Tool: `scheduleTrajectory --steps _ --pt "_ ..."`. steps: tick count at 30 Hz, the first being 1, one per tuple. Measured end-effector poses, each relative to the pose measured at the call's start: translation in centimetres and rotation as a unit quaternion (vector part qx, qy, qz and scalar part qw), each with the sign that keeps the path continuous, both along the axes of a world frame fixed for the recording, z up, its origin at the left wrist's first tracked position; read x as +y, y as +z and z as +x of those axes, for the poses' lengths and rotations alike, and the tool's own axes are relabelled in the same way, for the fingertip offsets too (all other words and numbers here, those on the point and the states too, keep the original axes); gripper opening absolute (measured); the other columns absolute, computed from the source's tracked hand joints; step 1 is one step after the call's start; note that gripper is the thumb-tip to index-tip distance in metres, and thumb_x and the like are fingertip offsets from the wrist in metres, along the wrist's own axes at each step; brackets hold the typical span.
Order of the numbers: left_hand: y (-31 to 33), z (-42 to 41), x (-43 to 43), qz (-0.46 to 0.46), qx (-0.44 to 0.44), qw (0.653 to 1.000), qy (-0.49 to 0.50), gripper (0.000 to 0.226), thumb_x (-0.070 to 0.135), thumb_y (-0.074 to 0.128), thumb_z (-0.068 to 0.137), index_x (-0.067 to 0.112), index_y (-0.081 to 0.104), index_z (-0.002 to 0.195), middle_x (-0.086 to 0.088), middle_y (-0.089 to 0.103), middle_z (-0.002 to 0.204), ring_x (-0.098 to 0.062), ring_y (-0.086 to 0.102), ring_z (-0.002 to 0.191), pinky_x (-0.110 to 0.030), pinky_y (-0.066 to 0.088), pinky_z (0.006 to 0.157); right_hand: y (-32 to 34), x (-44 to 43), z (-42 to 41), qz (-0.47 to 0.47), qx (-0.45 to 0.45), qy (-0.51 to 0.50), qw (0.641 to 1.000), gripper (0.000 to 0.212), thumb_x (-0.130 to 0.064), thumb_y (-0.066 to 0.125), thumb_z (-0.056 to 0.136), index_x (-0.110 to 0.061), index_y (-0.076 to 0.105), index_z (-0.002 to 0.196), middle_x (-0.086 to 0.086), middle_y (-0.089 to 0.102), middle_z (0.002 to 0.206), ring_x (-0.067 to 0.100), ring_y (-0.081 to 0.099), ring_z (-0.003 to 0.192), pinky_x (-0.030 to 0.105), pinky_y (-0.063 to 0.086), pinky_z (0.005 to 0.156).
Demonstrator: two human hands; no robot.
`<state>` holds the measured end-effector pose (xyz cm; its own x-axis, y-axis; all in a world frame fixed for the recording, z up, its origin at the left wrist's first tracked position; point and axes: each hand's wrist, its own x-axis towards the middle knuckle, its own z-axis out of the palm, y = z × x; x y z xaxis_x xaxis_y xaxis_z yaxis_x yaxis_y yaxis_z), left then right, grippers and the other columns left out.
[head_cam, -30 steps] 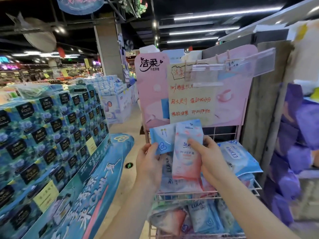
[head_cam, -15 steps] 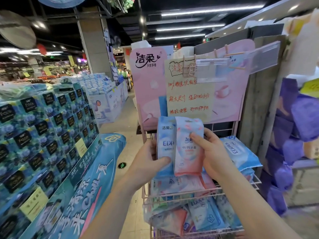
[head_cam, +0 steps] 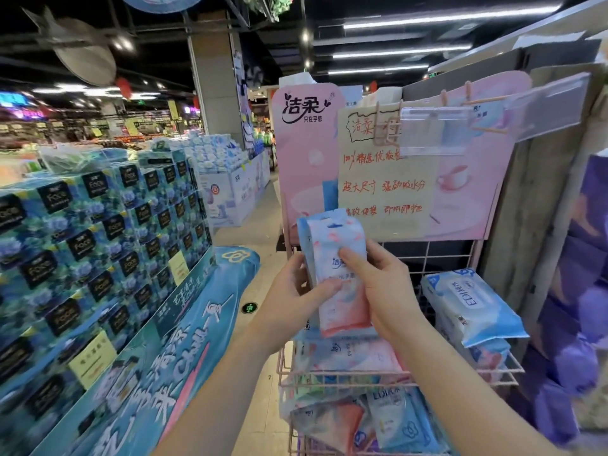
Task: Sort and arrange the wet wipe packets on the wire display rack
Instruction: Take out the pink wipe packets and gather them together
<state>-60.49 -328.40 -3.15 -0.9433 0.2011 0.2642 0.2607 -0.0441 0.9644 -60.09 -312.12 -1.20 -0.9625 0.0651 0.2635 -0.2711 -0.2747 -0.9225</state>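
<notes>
Both hands hold a small upright stack of wet wipe packets above the pink wire display rack [head_cam: 513, 368]. The front packet is pink and white [head_cam: 332, 245]; a blue packet [head_cam: 304, 230] stands right behind it, mostly hidden. My left hand [head_cam: 296, 291] grips the stack's left edge, thumb across the front. My right hand [head_cam: 378, 287] presses on the front and right side. Under the hands, pink packets [head_cam: 362, 355] lie flat on the upper shelf. A large blue packet [head_cam: 470, 307] rests on a pile at the shelf's right.
A lower shelf holds several mixed packets [head_cam: 391, 419]. A pink sign board [head_cam: 306, 153] with a handwritten card [head_cam: 385, 189] rises behind the rack. Stacked blue tissue boxes [head_cam: 98, 232] fill the left. Purple packs [head_cam: 585, 291] hang on the right. An aisle floor [head_cam: 260, 225] runs between.
The blue packet has slid behind the pink and white one, so the two now form one aligned stack. Both hands have closed in on it and the view has shifted slightly.
</notes>
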Motion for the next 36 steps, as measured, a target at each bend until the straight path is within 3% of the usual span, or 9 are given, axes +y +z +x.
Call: scheduleTrajectory --steps 4,7,11,14,19,23,27,30,36 --pt "0.1 -0.6 -1.4 0.027 0.009 0.997 0.067 0.053 0.028 0.085 0.081 0.024 0.062 0.128 -0.006 0.076 0.119 -0.029 0.074 0.11 -0.049 0.061 0.088 0.6 -0.3 -0.9 0.083 -0.002 0.014 0.996 0.037 -0.02 0.064 0.099 -0.027 0.065 0.136 -0.001 0.076 0.116 0.018 0.072 0.109 0.045 0.058 0.097" --pt "-0.3 -0.9 -3.4 0.073 -0.002 0.991 0.112 0.044 0.015 0.081 0.084 0.017 0.062 0.124 -0.009 0.077 0.115 -0.035 0.074 0.106 -0.039 0.061 0.078 -0.6 0.8 -1.4 0.272 -0.006 -0.036 0.962 0.051 -0.016 0.063 0.096 -0.024 0.052 0.145 -0.009 0.069 0.121 0.012 0.066 0.113 0.043 0.051 0.106" --pt "-0.9 -1.1 -5.9 0.087 -0.02 0.987 0.134 0.055 0.022 0.084 0.079 0.018 0.061 0.129 -0.009 0.077 0.118 -0.031 0.076 0.104 -0.043 0.059 0.083 -2.0 1.8 -0.7 0.596 0.001 0.037 0.802 0.071 -0.035 0.069 0.09 -0.029 0.039 0.154 -0.002 0.049 0.152 0.02 0.044 0.14 0.036 0.034 0.117" --pt "-1.6 -1.3 -6.5 0.065 -0.013 0.987 0.145 0.045 0.014 0.081 0.087 0.017 0.062 0.128 -0.012 0.076 0.118 -0.032 0.076 0.103 -0.045 0.061 0.082 -2.5 1.6 -0.8 0.694 -0.015 0.023 0.72 0.082 -0.054 0.067 0.086 -0.034 0.031 0.157 0.002 0.045 0.143 0.029 0.036 0.136 0.041 0.028 0.11" --pt "-2.5 -1.3 -5.8 0.05 -0.019 0.989 0.14 0.037 0.01 0.079 0.089 0.017 0.063 0.122 -0.011 0.077 0.115 -0.034 0.076 0.102 -0.056 0.06 0.092 -2.6 3.2 -1.4 0.624 -0.1 0.017 0.775 0.078 -0.066 0.075 0.061 -0.028 0.061 0.128 -0.001 0.059 0.12 0.021 0.057 0.111 0.038 0.053 0.093" --pt "-2.7 -1.5 -5.5 0.075 -0.031 0.99 0.113 0.042 0.014 0.082 0.085 0.019 0.064 0.123 -0.012 0.077 0.117 -0.037 0.074 0.108 -0.058 0.058 0.095 -2.8 3.9 -0.9 0.517 -0.098 -0.048 0.849 0.045 -0.037 0.087 0.073 -0.026 0.057 0.105 -0.008 0.066 0.101 0.011 0.065 0.089 0.03 0.054 0.07" --pt "-2.3 -1.4 -5.3 0.112 -0.055 0.991 0.053 0.038 0.003 0.073 0.089 0.02 0.064 0.122 -0.01 0.078 0.113 -0.033 0.076 0.102 -0.044 0.064 0.082 -2.9 3.8 -0.5 0.291 -0.047 -0.152 0.944 0.037 -0.015 0.084 0.079 -0.025 0.057 0.102 -0.003 0.071 0.102 0.014 0.071 0.091 0.04 0.06 0.077" --pt "-2.1 -1.5 -4.6 0.141 -0.072 0.987 0.003 0.046 0.004 0.08 0.079 0.015 0.064 0.121 -0.01 0.079 0.108 -0.026 0.078 0.092 -0.036 0.063 0.07 -2.3 2.9 -0.4 0.196 -0.002 -0.176 0.965 0.034 -0.006 0.078 0.085 -0.023 0.057 0.105 0.001 0.071 0.108 0.016 0.071 0.096 0.042 0.06 0.082" --pt "-1.8 -1.6 -2.2 0.09 -0.063 0.993 -0.053 0.048 0.002 0.08 0.083 0.016 0.066 0.127 -0.007 0.077 0.117 -0.03 0.074 0.109 -0.044 0.063 0.088 -2.4 0.3 -1.4 0.023 -0.055 -0.089 0.994 0.028 -0.018 0.078 0.076 -0.02 0.068 0.102 0.012 0.074 0.11 0.039 0.069 0.109 0.063 0.052 0.098"
